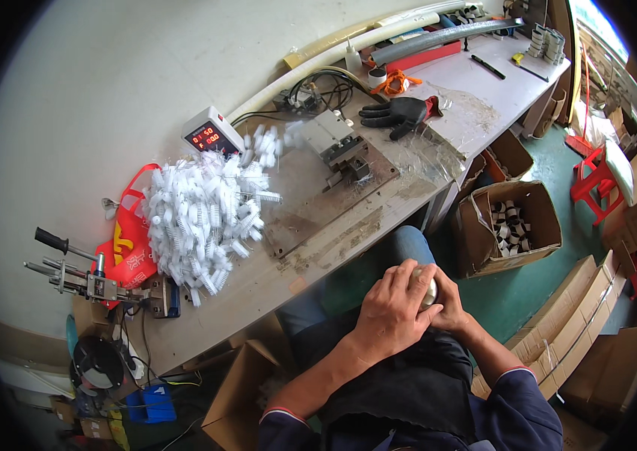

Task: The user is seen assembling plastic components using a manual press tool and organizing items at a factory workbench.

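Observation:
Above my lap, my left hand (392, 310) and my right hand (449, 302) close together around a rounded, shiny, pale metallic object (430, 292). Fingers cover most of it, so its kind is hidden. The left hand lies over its near-left side, and the right wraps it from the right. Beyond my knee, on the workbench (311, 274), a big heap of white bristle brushes (202, 218) lies to the left. A small metal clamping fixture (341, 146) sits on a plate behind, with a black and red work glove (401, 114) to its right.
A digital display box (213, 134) stands behind the brushes. At the bench's left end is a lever-handled press (101, 282). An open cardboard box (510, 229) with black and white pieces stands on the floor at right, near a red stool (596, 184). Long tubes (363, 45) line the wall.

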`<state>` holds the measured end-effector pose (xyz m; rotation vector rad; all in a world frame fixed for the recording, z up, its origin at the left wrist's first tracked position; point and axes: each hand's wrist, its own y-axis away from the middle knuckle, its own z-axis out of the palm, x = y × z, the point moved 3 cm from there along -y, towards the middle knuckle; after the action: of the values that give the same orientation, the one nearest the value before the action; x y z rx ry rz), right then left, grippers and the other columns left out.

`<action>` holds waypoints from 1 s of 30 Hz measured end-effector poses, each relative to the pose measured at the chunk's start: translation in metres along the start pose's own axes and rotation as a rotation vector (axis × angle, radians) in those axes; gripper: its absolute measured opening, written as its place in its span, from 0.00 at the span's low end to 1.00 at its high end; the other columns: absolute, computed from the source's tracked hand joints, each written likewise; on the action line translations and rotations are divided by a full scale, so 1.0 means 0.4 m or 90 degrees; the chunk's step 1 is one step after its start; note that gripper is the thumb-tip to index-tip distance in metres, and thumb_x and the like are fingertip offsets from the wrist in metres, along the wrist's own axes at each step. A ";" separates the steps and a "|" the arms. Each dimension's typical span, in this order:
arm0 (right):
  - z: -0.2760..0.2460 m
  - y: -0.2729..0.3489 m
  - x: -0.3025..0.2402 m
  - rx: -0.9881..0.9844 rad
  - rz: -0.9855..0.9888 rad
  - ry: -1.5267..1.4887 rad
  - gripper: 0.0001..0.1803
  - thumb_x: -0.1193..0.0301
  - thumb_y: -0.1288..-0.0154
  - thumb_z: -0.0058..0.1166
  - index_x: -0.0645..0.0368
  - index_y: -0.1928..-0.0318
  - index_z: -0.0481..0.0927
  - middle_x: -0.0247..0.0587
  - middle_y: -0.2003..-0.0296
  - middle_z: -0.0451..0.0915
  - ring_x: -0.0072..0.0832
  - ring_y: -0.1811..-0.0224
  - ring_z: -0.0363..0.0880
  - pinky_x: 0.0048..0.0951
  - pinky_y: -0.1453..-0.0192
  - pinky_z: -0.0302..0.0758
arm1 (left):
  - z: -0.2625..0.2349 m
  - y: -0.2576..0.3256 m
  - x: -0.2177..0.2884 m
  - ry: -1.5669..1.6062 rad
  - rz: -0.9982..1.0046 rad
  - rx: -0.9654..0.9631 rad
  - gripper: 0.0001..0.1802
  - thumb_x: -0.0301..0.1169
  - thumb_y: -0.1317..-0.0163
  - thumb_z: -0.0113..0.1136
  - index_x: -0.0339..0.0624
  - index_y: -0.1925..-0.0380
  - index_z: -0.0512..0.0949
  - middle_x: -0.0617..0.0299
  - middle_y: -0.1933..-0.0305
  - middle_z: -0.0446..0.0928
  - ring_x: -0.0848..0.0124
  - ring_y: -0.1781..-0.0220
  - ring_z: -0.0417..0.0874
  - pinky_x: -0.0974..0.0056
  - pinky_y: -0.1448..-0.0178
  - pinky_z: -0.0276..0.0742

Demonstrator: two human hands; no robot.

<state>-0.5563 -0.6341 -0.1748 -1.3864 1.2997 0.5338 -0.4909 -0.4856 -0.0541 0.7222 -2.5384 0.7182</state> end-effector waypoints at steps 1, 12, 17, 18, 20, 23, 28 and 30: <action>0.005 0.001 0.006 0.001 0.020 -0.030 0.41 0.66 0.53 0.81 0.62 0.39 0.76 0.52 0.48 0.83 0.48 0.46 0.86 0.43 0.42 0.81 | -0.004 -0.006 -0.009 0.018 0.068 -0.039 0.42 0.40 0.47 0.80 0.45 0.32 0.73 0.49 0.35 0.74 0.50 0.37 0.79 0.53 0.35 0.79; -0.030 0.042 0.070 0.015 0.188 -0.067 0.38 0.67 0.54 0.81 0.63 0.43 0.78 0.44 0.51 0.83 0.34 0.50 0.85 0.35 0.40 0.79 | -0.064 0.025 -0.181 0.288 -0.239 0.144 0.19 0.29 0.28 0.66 0.38 0.40 0.79 0.52 0.38 0.80 0.63 0.42 0.85 0.61 0.46 0.85; 0.002 0.034 0.061 0.017 0.154 -0.082 0.37 0.65 0.53 0.81 0.63 0.43 0.77 0.44 0.52 0.83 0.33 0.52 0.84 0.35 0.45 0.80 | -0.002 0.008 -0.050 0.208 -0.001 0.116 0.27 0.41 0.29 0.67 0.36 0.38 0.76 0.46 0.37 0.77 0.52 0.39 0.81 0.52 0.37 0.80; 0.005 0.031 0.047 0.016 0.135 -0.060 0.36 0.65 0.50 0.80 0.63 0.42 0.77 0.44 0.51 0.83 0.31 0.52 0.84 0.35 0.45 0.80 | 0.016 0.003 -0.026 0.187 0.031 0.117 0.29 0.45 0.30 0.67 0.35 0.38 0.76 0.45 0.37 0.76 0.48 0.38 0.80 0.50 0.36 0.78; 0.016 0.029 0.032 0.048 0.131 -0.130 0.35 0.66 0.47 0.78 0.62 0.41 0.77 0.44 0.51 0.83 0.30 0.51 0.84 0.35 0.45 0.80 | 0.055 -0.004 0.015 0.130 0.072 0.136 0.32 0.46 0.33 0.69 0.36 0.38 0.76 0.46 0.41 0.76 0.48 0.40 0.79 0.50 0.38 0.78; 0.022 0.010 -0.025 0.035 0.093 -0.132 0.31 0.69 0.44 0.75 0.60 0.41 0.77 0.42 0.49 0.82 0.31 0.48 0.82 0.36 0.43 0.79 | 0.091 -0.004 0.027 0.061 0.062 0.178 0.29 0.42 0.39 0.73 0.38 0.43 0.78 0.49 0.44 0.78 0.50 0.44 0.81 0.51 0.41 0.79; -0.011 0.053 0.067 -0.040 0.204 -0.252 0.27 0.74 0.47 0.74 0.60 0.46 0.81 0.39 0.45 0.80 0.29 0.41 0.79 0.34 0.38 0.77 | 0.090 -0.060 -0.028 0.230 0.222 0.038 0.16 0.36 0.49 0.77 0.43 0.62 0.84 0.56 0.53 0.80 0.57 0.46 0.81 0.55 0.44 0.81; -0.010 0.036 0.057 -0.062 0.196 -0.261 0.26 0.76 0.48 0.73 0.60 0.46 0.82 0.38 0.45 0.80 0.28 0.41 0.79 0.34 0.38 0.77 | 0.079 -0.075 -0.041 0.244 0.221 -0.019 0.14 0.34 0.50 0.76 0.43 0.64 0.84 0.57 0.54 0.80 0.57 0.46 0.82 0.56 0.44 0.81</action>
<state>-0.5637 -0.6438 -0.1993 -1.0826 1.1624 1.0432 -0.4683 -0.5196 -0.0765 0.1103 -2.3276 0.8349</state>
